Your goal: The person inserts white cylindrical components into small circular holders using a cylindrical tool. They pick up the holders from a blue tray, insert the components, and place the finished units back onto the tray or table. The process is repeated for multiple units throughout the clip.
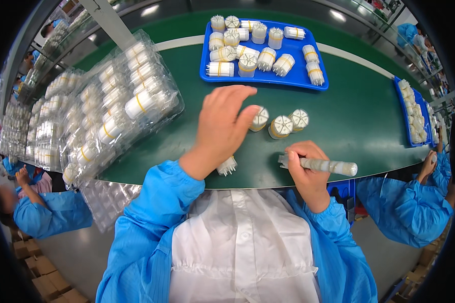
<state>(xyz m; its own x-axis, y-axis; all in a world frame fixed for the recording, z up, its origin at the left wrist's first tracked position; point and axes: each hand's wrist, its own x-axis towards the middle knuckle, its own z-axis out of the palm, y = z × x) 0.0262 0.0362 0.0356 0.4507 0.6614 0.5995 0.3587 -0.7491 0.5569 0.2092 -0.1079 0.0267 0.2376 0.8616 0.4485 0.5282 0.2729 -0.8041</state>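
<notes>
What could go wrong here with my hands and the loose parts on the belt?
1. The left hand touches one of three loose white parts; a nudge might topple the neighbours.
2. The small white part sits near the green table's edge, under the forearm, and could be knocked off.
3. The stick-like tool in the right hand overhangs that edge.

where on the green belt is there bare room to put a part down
Bare green belt lies between the blue tray of white cylinders, the three loose cylinders and the right-side tray. The left is crowded with clear blister packs.
</notes>
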